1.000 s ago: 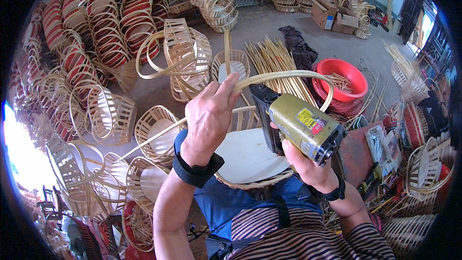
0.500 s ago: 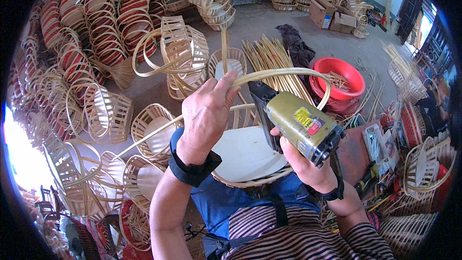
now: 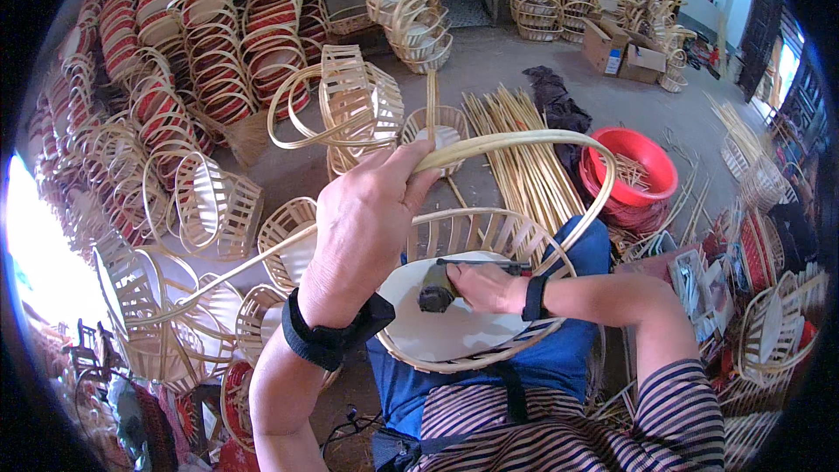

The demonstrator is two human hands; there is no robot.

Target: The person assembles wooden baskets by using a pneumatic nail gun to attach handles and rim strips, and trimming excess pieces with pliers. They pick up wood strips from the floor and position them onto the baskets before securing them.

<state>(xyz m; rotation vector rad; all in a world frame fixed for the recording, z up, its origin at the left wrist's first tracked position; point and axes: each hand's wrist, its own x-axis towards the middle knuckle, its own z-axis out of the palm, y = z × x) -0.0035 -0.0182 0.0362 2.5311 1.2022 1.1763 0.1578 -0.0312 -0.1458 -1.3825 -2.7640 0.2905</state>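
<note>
A grey floor [image 3: 502, 57] is running back to a pale wall [image 3: 718, 2] and is carrying tall stacks of red-banded baskets [image 3: 205, 57], a bundle of slender canes [image 3: 516, 157] and a red plastic tub [image 3: 655, 197]. On a worker's denim-clad lap [image 3: 584, 328], an open slatted basket [image 3: 434, 367] is resting, its white base board [image 3: 415, 336] facing up. Above it, the left hand's [image 3: 371, 210] fingers are gripping an arched handle [image 3: 542, 138], which is curving down on the right. Inside the basket, the right hand [image 3: 489, 287] is clasping an olive-and-black power tool [image 3: 435, 299], some finger ends hiding from view. The worker is apparently fixing handle to basket; the next move seems to be calling for a steady arch and a squarely set tool.
</note>
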